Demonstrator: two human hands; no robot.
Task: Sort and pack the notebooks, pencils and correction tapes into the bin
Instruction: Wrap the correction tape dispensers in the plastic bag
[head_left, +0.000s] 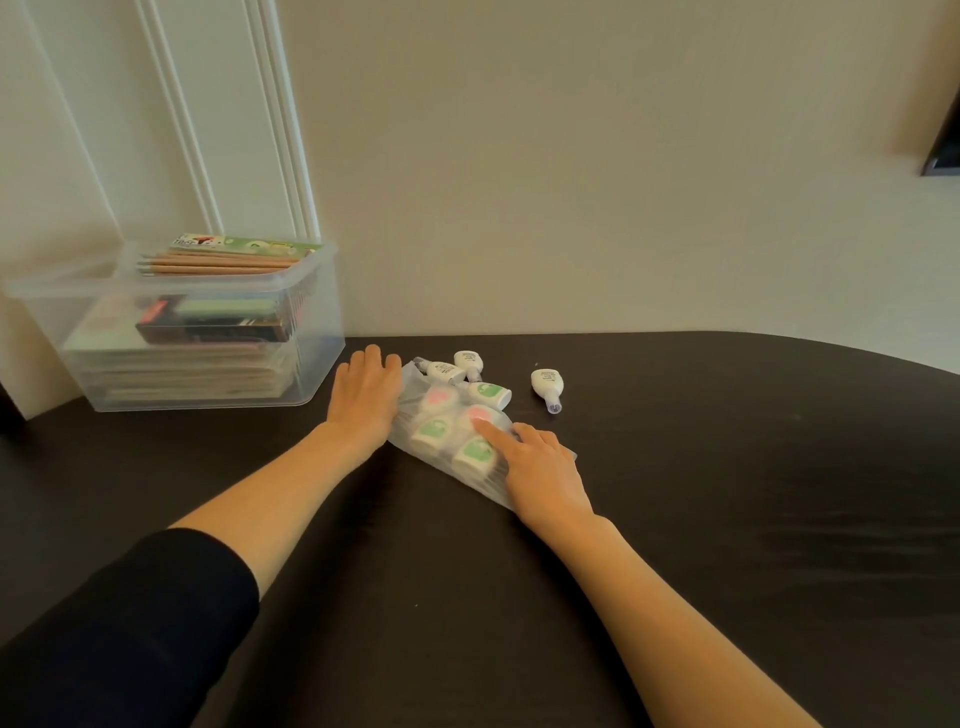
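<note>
Seen from my remote station: my left hand (363, 400) lies flat, fingers straight and close together, on the left edge of a clear plastic bag (485, 486) holding correction tapes (435, 429) on the dark table (727, 467). My right hand (540, 467) rests on the bag's near side, its index finger straight and pressing a pink-marked tape (475, 413) through the film, the other fingers loosely bent. Two white tapes (467, 361) lie just beyond both hands, and a lone tape (548, 387) sits beyond the right hand, apart from the bag. Left of my left hand stands the clear bin (311, 332), with notebooks (182, 369) stacked inside and pencils (218, 262) on top.
</note>
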